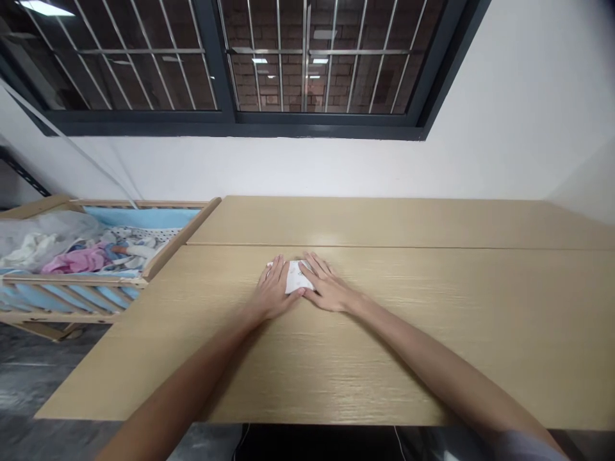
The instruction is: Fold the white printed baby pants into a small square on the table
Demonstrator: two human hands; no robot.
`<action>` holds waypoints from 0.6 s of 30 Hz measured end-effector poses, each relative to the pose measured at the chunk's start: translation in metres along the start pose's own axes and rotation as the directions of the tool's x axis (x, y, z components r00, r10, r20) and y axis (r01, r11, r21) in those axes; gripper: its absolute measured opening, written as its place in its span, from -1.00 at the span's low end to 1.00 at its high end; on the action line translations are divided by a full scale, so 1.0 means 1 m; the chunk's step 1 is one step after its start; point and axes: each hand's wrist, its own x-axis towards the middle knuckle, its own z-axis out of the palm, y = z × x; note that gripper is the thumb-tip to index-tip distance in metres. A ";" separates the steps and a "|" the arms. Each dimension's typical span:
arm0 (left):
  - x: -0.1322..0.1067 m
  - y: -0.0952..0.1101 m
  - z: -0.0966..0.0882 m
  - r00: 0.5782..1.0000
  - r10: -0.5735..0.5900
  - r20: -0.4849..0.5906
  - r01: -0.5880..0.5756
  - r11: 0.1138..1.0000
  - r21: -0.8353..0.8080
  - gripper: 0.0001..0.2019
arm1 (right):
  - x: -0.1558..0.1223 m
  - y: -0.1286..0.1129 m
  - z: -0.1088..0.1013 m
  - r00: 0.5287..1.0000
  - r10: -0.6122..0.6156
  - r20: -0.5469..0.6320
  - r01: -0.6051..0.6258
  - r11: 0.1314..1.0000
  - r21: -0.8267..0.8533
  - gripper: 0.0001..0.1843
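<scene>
Two hands (pixel 275 289) press white cloth (pixel 298 276); crib (pixel 72 279) holds clothes (pixel 77 261).

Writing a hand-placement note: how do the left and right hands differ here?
The left hand lies at the white folded item's left side, fingers angled up and right; the right hand lies at its right side, fingers angled up and left. The left forearm runs bare to the lower left; the right forearm runs lower right to a grey sleeve. Both rest palm down on the wooden table, touching the item.
</scene>
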 end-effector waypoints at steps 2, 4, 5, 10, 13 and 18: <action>-0.002 -0.007 -0.015 0.999 0.038 -0.011 -0.038 0.999 -0.009 -0.17 | 0.002 0.001 -0.003 0.999 -0.044 -0.004 0.044 0.999 0.021 -0.06; -0.003 -0.014 -0.027 0.999 0.050 -0.014 -0.051 0.998 -0.039 -0.24 | 0.005 0.003 -0.005 0.998 -0.055 0.010 0.055 0.997 0.061 -0.02; -0.003 -0.017 -0.031 0.999 0.050 -0.014 -0.051 0.996 -0.069 -0.27 | 0.007 0.005 -0.005 0.998 -0.054 0.012 0.053 0.995 0.082 -0.03; 0.001 -0.020 -0.030 0.997 0.002 -0.071 -0.016 0.980 -0.196 -0.60 | 0.023 0.014 0.005 0.993 -0.011 -0.121 0.036 0.979 0.203 -0.29; 0.003 -0.016 -0.034 0.989 -0.073 -0.130 0.039 0.969 -0.245 -0.73 | 0.037 0.013 0.004 0.967 0.134 -0.217 -0.033 0.909 0.415 -0.44; 0.002 -0.008 -0.059 0.959 -0.252 -0.129 0.168 0.873 -0.459 -0.67 | 0.054 -0.002 -0.026 0.899 0.341 -0.276 0.010 0.612 0.791 -0.48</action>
